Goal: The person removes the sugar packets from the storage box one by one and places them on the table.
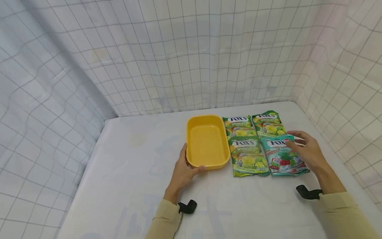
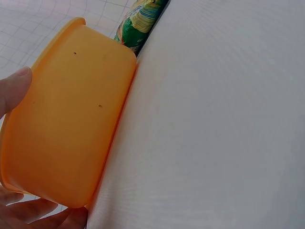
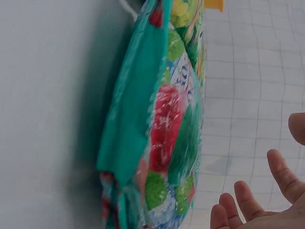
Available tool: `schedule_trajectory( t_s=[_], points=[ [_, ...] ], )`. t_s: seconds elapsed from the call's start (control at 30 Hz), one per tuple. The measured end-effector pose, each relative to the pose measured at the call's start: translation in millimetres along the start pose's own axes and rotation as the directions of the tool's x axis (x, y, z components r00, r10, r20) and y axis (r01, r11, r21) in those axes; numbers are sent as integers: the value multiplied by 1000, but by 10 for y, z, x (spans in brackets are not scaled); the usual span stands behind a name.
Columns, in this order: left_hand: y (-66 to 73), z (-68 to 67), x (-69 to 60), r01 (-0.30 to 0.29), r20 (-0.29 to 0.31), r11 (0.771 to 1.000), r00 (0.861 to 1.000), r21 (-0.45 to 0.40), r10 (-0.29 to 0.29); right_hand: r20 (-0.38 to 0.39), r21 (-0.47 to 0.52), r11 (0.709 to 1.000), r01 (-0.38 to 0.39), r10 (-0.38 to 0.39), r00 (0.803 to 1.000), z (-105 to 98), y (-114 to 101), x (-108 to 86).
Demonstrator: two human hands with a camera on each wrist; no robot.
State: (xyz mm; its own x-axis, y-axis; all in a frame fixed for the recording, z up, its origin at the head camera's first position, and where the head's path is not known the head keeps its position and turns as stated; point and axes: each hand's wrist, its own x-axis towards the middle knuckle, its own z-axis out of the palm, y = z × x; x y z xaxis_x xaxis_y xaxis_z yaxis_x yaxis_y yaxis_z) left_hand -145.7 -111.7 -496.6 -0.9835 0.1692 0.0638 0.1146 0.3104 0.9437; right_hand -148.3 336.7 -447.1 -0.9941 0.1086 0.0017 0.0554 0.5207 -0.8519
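Note:
A yellow plastic tray (image 1: pixel 208 144) stands on the white-covered table. My left hand (image 1: pixel 182 171) grips its near left corner, thumb at the front rim and fingers along the left side. In the left wrist view, the outer wall of the tray (image 2: pixel 71 109) shows between thumb and fingers. My right hand (image 1: pixel 310 151) hovers at the right edge of a teal Fox's mint candy bag (image 1: pixel 283 156). The right wrist view shows that hand (image 3: pixel 267 200) apart from the bag (image 3: pixel 167 133), its fingers spread and holding nothing.
Three green Fox's candy bags lie beside the teal one: one front left (image 1: pixel 249 157), one back left (image 1: pixel 238 127), one back right (image 1: pixel 270 124). White grid-patterned cloth walls (image 1: pixel 185 56) stand behind and at both sides of the table (image 1: pixel 140 186).

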Motion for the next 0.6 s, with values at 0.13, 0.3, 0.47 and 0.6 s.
schedule_trajectory(
  t_s=[0.13,0.3,0.47,0.6],
  points=[
    [0,10,7,15,-2,1000,1000,-9,-15,11,-9,999,43,-43,999,66,-126,11],
    [3,8,22,12,0,999,1000,-32,-12,19,-10,995,98,-98,995,169,-267,27],
    [8,-3,34,3,-1,999,1000,-33,-3,26,-5,989,146,-146,989,271,-386,36],
    [7,-6,27,19,-1,999,1000,-36,-19,44,24,986,167,-168,985,333,-466,33]
  ],
)
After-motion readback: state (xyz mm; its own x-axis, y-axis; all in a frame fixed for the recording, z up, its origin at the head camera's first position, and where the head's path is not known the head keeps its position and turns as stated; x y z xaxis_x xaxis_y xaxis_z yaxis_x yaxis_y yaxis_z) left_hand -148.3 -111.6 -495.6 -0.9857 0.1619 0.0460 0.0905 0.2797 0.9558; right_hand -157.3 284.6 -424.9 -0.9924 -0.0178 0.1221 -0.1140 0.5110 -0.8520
